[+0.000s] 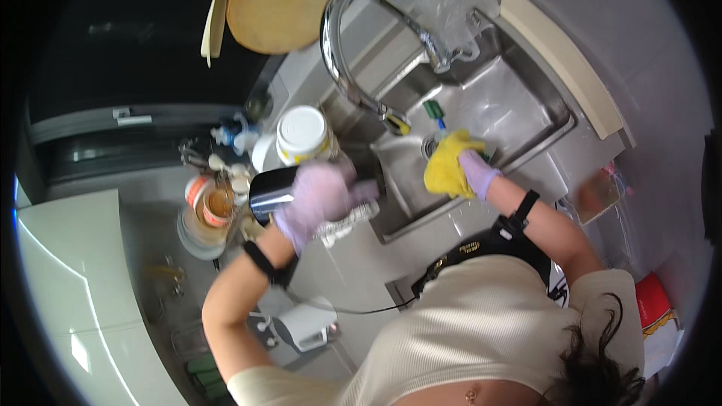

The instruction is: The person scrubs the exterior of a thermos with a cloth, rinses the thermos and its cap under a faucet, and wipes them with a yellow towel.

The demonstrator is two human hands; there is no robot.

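Observation:
My right hand (478, 173), in a thin lilac glove, grips a bunched yellow cloth (451, 163) over the near part of a stainless-steel sink (516, 104). Beside the cloth, a green scrubbing head (433, 109) on a blue stem lies in the basin, its lower part hidden. My left hand (318, 194), gloved alike and blurred by motion, is over a glossy black container (271, 194) left of the sink. Whether its fingers hold the container is unclear. A checked cloth (352, 220) lies beneath that hand. The chrome tap (333, 39) arches over the basin.
A white-lidded tub (302, 129) stands behind the black container. Jars with orange labels (217, 203) are farther left, and a white kettle (307, 324) sits nearer me. A round wooden board (293, 3), a clear plastic bag (459, 3) and a cream board (564, 62) surround the sink.

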